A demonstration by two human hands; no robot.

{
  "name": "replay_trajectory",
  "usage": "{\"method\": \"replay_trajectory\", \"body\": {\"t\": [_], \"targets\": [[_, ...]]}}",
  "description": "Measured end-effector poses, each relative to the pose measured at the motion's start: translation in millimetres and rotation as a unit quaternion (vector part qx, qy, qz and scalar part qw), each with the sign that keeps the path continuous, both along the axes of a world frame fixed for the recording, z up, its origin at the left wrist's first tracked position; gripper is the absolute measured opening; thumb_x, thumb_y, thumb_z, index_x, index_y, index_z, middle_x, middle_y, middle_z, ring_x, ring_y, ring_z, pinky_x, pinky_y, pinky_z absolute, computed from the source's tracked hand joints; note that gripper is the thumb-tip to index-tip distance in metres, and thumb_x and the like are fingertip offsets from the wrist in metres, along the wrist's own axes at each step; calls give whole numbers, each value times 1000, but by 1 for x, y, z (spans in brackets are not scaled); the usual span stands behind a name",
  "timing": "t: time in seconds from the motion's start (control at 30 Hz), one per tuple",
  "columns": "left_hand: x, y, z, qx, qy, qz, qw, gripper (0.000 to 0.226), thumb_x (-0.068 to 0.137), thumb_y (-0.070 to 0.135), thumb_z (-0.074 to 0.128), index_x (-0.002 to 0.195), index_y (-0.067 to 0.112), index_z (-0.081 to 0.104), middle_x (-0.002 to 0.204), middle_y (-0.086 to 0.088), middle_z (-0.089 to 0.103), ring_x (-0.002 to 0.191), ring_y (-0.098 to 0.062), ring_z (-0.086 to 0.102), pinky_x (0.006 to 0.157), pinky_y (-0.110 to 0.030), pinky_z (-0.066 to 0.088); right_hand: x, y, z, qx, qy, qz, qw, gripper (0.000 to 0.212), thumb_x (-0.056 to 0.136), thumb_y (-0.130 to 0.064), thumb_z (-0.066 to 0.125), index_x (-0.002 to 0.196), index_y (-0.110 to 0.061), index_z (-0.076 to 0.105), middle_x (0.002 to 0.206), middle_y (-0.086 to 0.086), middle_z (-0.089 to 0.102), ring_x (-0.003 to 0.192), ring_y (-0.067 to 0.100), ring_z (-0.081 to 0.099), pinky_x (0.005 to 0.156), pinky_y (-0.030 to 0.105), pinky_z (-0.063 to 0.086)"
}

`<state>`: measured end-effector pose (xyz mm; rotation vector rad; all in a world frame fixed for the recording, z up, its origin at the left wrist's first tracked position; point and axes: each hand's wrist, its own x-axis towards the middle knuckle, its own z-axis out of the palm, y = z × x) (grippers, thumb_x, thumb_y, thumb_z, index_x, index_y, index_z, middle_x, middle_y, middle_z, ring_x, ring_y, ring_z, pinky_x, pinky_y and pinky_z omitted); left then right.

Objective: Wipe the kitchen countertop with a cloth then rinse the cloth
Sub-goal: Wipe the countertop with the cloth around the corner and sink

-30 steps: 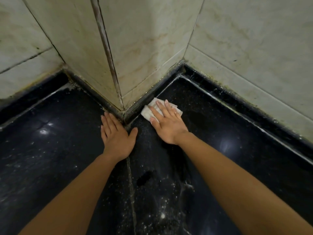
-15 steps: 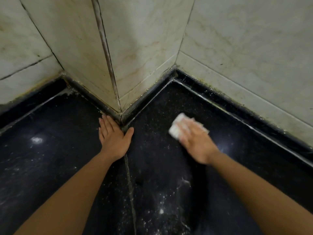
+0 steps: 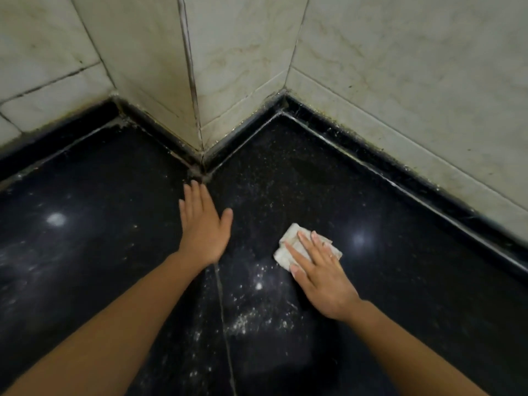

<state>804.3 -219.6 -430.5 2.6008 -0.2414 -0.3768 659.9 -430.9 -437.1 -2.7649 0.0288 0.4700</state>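
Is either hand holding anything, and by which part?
The right hand presses flat on top of the cloth, gripping nothing; the left hand rests on the countertop.

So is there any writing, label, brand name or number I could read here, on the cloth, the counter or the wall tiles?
None: no readable text anywhere in this view.
The white folded cloth under the right hand is plain.
The black polished stone countertop shows only pale specks and light glare.
The pale marbled wall tiles show only veins and grimy grout lines.
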Motion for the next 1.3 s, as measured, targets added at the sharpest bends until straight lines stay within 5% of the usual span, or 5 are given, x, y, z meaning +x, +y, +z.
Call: {"method": "replay_trajectory", "body": {"t": [0.23,0.4,0.67,1.03,1.3], "targets": [[-167,20,-3,7,-25,-31,999,74,87,56,-3,141,10,-26,151,-4,-33,135,-11,-39,108,-27,-29,-94,32,4,0,35,39,999,43,98,-51,10,136,-59,-7,150,-22,-26,135,2,-36,112,23,-23],[-249,41,-10,100,-33,8,994,72,99,51,12,148,-1,7,157,-17,8,145,-25,-4,115,-37,-5,-137,31,7,0,19,106,994,50,92,-59,-4,141,-56,-4,152,-21,-21,140,6,-29,113,26,-20],[-303,59,-17,165,-18,150,975,79,94,52,19,144,-9,21,154,-24,16,144,-32,10,115,-42,4,-39,15,-5,-9,-24,10,1000,53,99,-49,6,149,-38,-5,160,-5,-9,144,14,-19,115,31,-14],[-312,68,-8,143,99,223,959,102,60,77,-28,137,10,-32,144,-4,-40,133,-15,-37,110,-33,-23,-9,45,2,-32,21,135,990,53,103,-40,14,150,-32,-9,159,4,-15,144,24,-22,117,38,-13],[-305,68,3,167,157,203,952,83,90,63,8,136,7,-34,149,-10,-37,138,-21,-33,116,-37,-16,-30,19,9,2,6,270,963,53,99,-49,15,148,-39,0,159,-10,-3,146,11,-11,120,34,-2]]}}
